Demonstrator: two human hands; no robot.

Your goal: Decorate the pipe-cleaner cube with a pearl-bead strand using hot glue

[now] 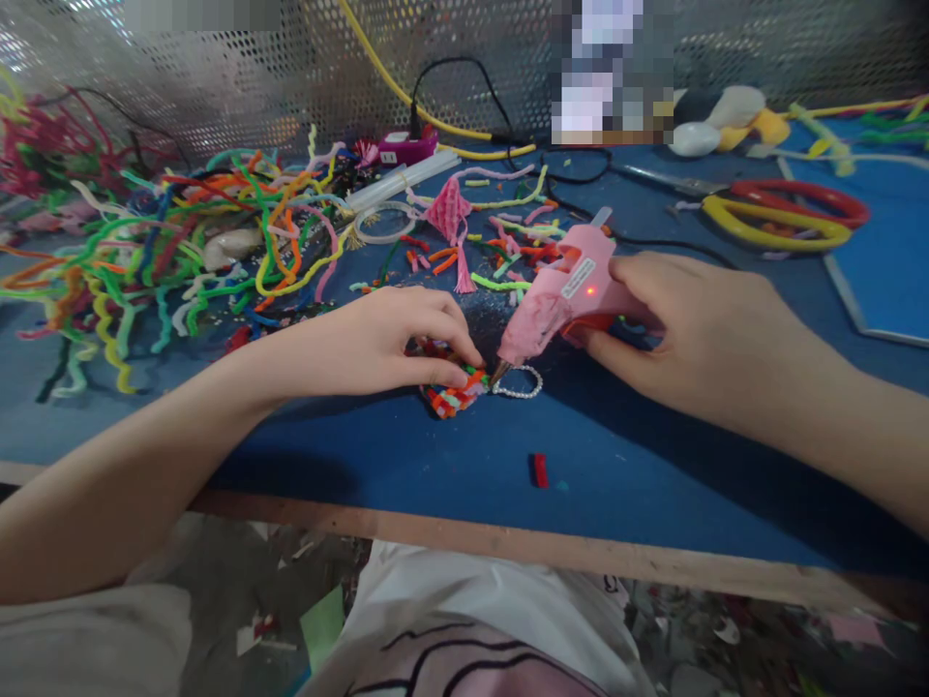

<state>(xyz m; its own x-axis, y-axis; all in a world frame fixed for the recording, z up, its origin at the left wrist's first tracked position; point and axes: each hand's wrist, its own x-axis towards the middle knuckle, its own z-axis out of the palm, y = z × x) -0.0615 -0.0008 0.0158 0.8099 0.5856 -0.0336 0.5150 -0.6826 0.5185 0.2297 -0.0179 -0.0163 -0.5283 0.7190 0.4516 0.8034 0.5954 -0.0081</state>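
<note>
Two closed grips are being used near the centre of the frame. At the upper left, a tangle of fuzzy coloured stems [280, 227] is being borne by the blue tabletop [450, 474]. Just left of centre, a small multicoloured piece [451, 397] is being pinched between the thumb and fingers of the left hand [392, 334], close to the table. At the piece's right edge, a white beaded loop [538, 385] is lying flat, and the metal tip [498, 372] of a pink glue gun [552, 300] is being pointed down there; whether the tip is touching the piece or only hovering beside it cannot quite be told at this angle. Below, a short red strip [539, 470] is lying by itself. Right of centre, the gun is being grasped by the right hand [697, 339], with a small red light [590, 290] glowing on its body. At the upper right, scissors [718, 201] are lying apart.

With the tip presumably hot, a burn is being risked by the left fingertips just beside it. The loop is being held by no finger, so it could be dragged askew by a nudge.
</note>
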